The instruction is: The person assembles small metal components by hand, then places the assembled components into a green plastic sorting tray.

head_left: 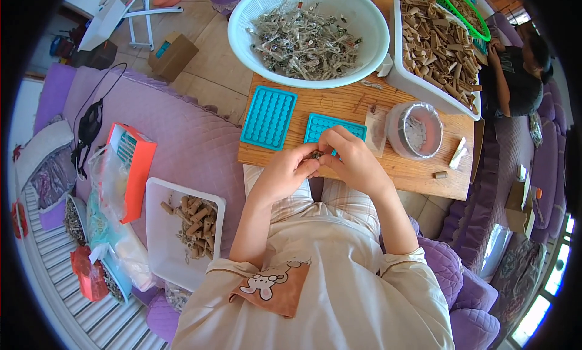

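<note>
Close together above my lap, at the table's front edge, my left hand and my right hand are closed around one small thing. Its visible end is round, brownish and speckled dark; the fingers hide the rest, so its kind is unclear. Just beyond my right hand lies a blue tray with round cavities, partly covered by the fingers. A second blue tray of the same sort is to its left. Right of the hands stand a clear tub with white bits, a small brown tube and a whitish crumpled piece.
On the wooden table stand a pale blue colander of small clear-wrapped pieces and a white bin of brown tubes. Left, on the purple sofa, sit an orange box and a white tray with tubes. A person sits far right.
</note>
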Action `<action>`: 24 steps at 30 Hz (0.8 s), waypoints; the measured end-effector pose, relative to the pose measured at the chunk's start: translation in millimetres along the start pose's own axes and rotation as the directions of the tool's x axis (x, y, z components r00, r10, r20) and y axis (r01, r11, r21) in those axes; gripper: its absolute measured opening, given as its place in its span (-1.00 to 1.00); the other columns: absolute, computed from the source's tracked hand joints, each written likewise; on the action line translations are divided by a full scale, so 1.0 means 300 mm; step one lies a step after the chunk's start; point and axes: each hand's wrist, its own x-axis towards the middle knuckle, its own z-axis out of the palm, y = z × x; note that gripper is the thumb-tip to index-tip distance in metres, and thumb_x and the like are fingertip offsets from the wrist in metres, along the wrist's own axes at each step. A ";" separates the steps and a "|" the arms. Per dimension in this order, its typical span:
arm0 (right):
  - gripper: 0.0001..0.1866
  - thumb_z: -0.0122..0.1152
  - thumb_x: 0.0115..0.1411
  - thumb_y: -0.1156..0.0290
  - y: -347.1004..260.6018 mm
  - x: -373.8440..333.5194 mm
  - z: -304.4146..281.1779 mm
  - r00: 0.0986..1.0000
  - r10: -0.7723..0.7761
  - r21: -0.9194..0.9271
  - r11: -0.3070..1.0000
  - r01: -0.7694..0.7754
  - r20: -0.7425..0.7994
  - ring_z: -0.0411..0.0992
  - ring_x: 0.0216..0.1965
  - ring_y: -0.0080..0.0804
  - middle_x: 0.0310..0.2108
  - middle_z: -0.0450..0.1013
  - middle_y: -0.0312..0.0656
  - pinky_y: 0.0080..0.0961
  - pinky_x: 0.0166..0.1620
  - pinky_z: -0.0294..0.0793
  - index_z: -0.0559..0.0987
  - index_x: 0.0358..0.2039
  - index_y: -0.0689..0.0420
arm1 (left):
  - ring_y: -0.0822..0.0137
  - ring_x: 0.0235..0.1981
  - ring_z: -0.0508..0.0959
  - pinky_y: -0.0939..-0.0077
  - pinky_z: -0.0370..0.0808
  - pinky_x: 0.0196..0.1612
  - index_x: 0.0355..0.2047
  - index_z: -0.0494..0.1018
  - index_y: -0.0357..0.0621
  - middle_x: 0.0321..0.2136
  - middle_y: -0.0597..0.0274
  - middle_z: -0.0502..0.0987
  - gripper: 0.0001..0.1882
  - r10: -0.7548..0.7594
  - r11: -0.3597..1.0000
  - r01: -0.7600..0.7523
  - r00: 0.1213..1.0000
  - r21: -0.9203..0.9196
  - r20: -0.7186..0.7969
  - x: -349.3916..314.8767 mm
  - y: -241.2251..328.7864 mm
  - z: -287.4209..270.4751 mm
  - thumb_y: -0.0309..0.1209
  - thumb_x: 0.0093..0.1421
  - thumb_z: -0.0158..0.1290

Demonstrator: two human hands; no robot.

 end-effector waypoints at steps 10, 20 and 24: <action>-0.78 0.16 -0.12 0.49 0.043 0.043 -0.161 0.997 0.043 -0.131 0.990 -0.051 -0.066 0.38 -0.49 -0.42 -0.49 0.40 -0.16 -0.57 -0.41 0.35 0.42 -0.40 0.23 | 0.43 -0.46 0.44 0.61 0.39 -0.38 -0.19 0.29 -0.29 -0.43 0.22 0.41 -0.73 0.014 0.872 0.011 0.999 -0.490 0.048 0.002 -0.011 0.009 -0.47 0.07 -0.11; -0.85 0.06 -0.09 0.39 0.401 0.047 -0.774 0.716 0.065 -0.489 0.687 -0.537 -0.695 0.42 -0.48 -0.22 -0.54 0.44 -0.11 -0.44 -0.39 0.37 0.47 -0.47 0.16 | 0.40 -0.44 0.46 0.56 0.44 -0.36 -0.21 0.30 -0.25 -0.42 0.18 0.43 -0.76 -0.036 0.812 0.007 0.999 -0.583 -0.037 -0.041 -0.058 -0.017 -0.53 0.08 -0.20; -0.84 0.08 -0.13 0.38 0.468 0.006 -0.825 0.729 0.222 -0.571 0.493 -0.657 -0.647 0.41 -0.43 -0.16 -0.52 0.44 -0.10 -0.37 -0.36 0.37 0.47 -0.49 0.15 | 0.40 -0.45 0.47 0.56 0.44 -0.37 -0.22 0.30 -0.25 -0.41 0.17 0.43 -0.77 -0.076 0.816 0.031 0.996 -0.578 -0.055 -0.040 -0.062 -0.003 -0.53 0.08 -0.20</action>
